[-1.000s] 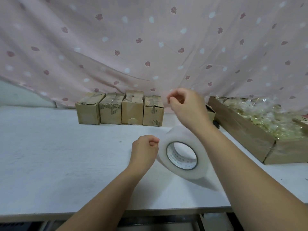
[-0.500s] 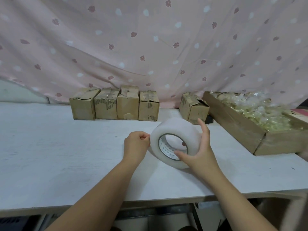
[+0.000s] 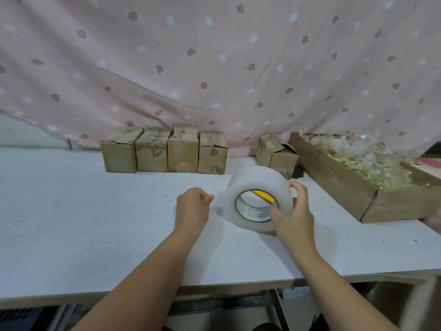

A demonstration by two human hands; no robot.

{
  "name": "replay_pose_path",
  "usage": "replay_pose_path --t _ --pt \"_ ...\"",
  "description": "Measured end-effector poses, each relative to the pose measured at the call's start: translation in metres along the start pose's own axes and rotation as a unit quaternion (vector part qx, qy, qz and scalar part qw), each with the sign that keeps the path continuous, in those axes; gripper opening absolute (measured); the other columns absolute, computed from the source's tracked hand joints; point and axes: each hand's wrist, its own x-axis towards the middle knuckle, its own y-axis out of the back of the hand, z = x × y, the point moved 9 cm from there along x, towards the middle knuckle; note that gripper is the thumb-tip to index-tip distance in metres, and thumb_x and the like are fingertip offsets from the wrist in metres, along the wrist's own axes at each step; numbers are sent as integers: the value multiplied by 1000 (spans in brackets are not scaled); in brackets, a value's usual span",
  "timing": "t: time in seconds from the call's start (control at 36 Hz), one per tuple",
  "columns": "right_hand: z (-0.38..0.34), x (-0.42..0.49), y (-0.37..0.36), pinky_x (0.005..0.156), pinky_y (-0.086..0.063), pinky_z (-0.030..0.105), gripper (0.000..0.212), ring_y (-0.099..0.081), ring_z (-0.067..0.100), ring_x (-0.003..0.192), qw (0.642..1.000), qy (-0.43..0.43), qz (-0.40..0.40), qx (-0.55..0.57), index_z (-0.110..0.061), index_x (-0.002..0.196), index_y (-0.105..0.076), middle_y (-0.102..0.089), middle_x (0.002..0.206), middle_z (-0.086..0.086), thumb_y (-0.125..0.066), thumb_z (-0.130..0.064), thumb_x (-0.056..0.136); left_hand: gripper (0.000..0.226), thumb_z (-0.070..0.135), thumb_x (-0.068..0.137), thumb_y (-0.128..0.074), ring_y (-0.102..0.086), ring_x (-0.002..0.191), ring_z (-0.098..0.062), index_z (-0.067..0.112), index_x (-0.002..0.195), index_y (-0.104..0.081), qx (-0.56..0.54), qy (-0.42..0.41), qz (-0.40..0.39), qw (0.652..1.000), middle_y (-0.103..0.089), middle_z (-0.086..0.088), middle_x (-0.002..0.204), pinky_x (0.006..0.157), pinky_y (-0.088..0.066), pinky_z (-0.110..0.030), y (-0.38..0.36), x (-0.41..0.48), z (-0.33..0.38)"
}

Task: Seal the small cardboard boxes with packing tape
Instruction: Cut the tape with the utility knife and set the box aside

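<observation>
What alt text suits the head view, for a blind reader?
A person's right hand holds a roll of packing tape at a white table while the left hand pinches its loose end. Small cardboard boxes stand behind, before a pink curtain.

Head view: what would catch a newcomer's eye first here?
A wide roll of clear packing tape mid-frame on the white table, gripped by the right hand while the left hand pinches its loose end. Behind stand four small brown cardboard boxes in a row, a fifth box apart to their right.
</observation>
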Motion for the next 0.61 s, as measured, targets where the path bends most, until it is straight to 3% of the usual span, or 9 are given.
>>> replay_pose_path --t 0.08,0.19,0.33,0.47,0.61 --pt "2 7 20 63 -43 31 49 -59 19 83 998 11 63 13 -33 120 -49 -61 101 -2 -61 -3 83 38 17 96 -55 -46 66 -16 11 61 -44 27 -9 -13 1000 -51 -2 66 57 -34 -27 -8 -1 4" --pt "5 11 33 80 -36 24 60 -49 13 93 992 12 123 9 -27 131 -55 -49 117 -1 -57 5 80 31 18 99 -50 -54 82 -25 8 69 -47 125 -78 -42 988 -55 -7 80 69 -40 -33 -24 -8 19" --pt "6 9 31 82 -32 17 67 -40 -1 92 995 33 97 -17 -28 141 -48 -44 120 -4 -58 3 82 23 17 101 -43 -52 86 -29 8 81 -49 213 -120 -55 968 -42 -4 85 71 -39 -35 -36 -12 20" --pt "11 7 24 88 -43 29 69 -54 11 103 997 33 72 7 -39 140 -43 -55 116 -9 -65 -6 83 39 7 95 -43 -36 77 -20 17 64 -21 354 -169 2 920 -23 4 69 61 -23 -29 -32 -21 32" --pt "10 7 21 90 -36 19 65 -47 0 104 997 41 65 1 -32 141 -46 -50 117 -15 -64 -6 85 17 11 94 -42 -33 80 -19 16 79 -37 399 -153 12 904 -33 3 78 65 -24 -31 -30 -20 30"
